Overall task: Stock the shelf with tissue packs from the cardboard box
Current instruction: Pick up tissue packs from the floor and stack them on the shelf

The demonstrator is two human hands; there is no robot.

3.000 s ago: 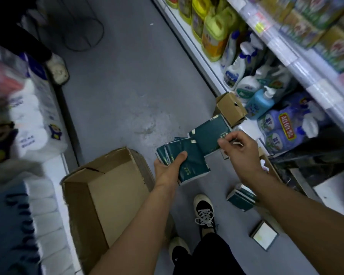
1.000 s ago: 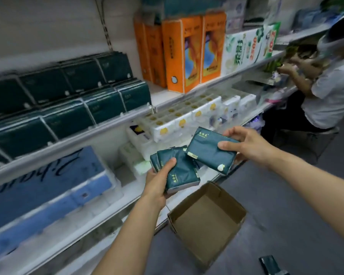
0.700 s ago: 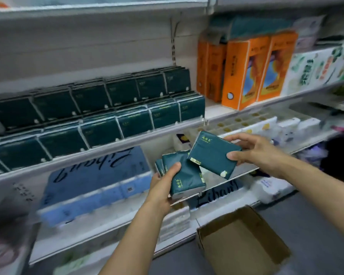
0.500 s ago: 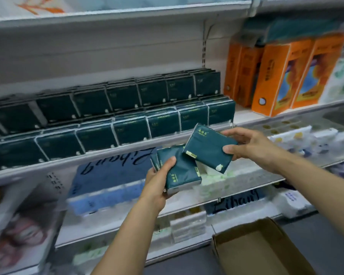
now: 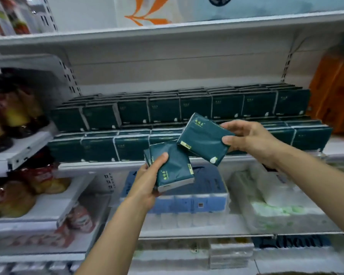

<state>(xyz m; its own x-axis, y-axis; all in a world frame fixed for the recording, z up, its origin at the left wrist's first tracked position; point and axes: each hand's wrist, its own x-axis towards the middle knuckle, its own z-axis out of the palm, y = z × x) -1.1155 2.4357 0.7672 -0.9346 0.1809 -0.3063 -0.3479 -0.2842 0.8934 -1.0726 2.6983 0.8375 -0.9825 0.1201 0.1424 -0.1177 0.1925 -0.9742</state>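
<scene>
A small stack of dark green plastic-wrapped tissue packs (image 5: pixel 172 165) is gripped in the left hand (image 5: pixel 150 178), the thumb laid across the top pack and the fingers curled beneath; how many packs make up the stack cannot be told, though more than one edge shows at its left side. A single dark green tissue pack (image 5: pixel 204 138) is pinched at its right end by the right hand (image 5: pixel 250 139), thumb on the near face and fingers curled over the far edge; this pack is tilted, its lower left corner just above the stack, and whether the two touch cannot be told. Both are held in front of a white metal shelf (image 5: pixel 99 166); on that shelf two tiers of matching dark green tissue packs (image 5: pixel 165 110) are set upright in rows, the rear tier raised above the front one. Orange cardboard boxes (image 5: pixel 335 96) are seen at the right end of the same shelf; a blue-wrapped bundle of paper rolls (image 5: pixel 205 197) lies on the shelf below, just beside pale green-and-white wrapped packs (image 5: pixel 274 207); blurred red and yellow packaged goods (image 5: pixel 12 108) fill the shelving at the left.
</scene>
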